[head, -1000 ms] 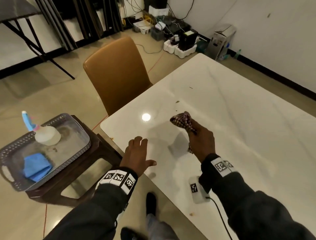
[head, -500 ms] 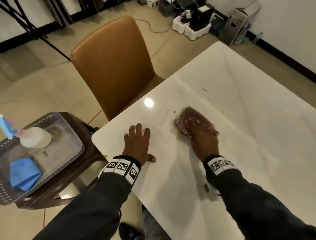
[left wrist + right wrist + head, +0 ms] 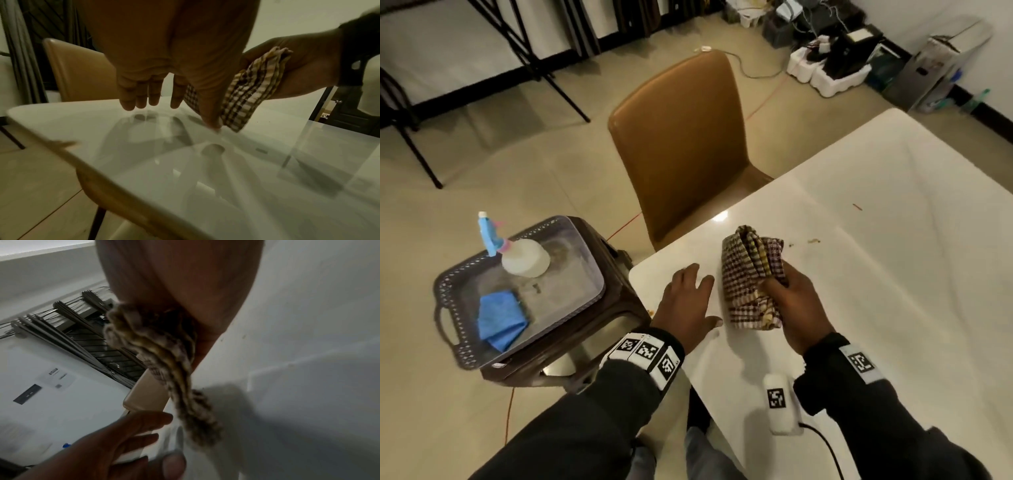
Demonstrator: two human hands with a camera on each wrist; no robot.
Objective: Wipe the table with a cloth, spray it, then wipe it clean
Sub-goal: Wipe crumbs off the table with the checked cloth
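Note:
My right hand (image 3: 787,301) grips a bunched checkered cloth (image 3: 751,274) just above the white table (image 3: 893,257), near its left corner. The same cloth (image 3: 246,100) shows in the left wrist view, held on edge with its lower corner close to the tabletop. Beside it my left hand (image 3: 688,294) lies flat on the table with straight fingers (image 3: 141,95) and holds nothing. A few crumbs (image 3: 813,241) lie on the table beyond the cloth. The spray bottle (image 3: 517,251) stands in a grey tray (image 3: 571,308) on a low stool to the left.
A blue cloth (image 3: 500,318) lies in the tray beside the bottle. A tan chair (image 3: 681,144) stands against the table's far left edge. A small white tagged device (image 3: 780,404) with a cable sits near the table's near edge. Boxes and cables clutter the floor at the back.
My right hand has drawn the cloth back towards me and lifted it off the table, bunched in its grip; half a second ago it pressed the cloth flat. My left hand stays in place.

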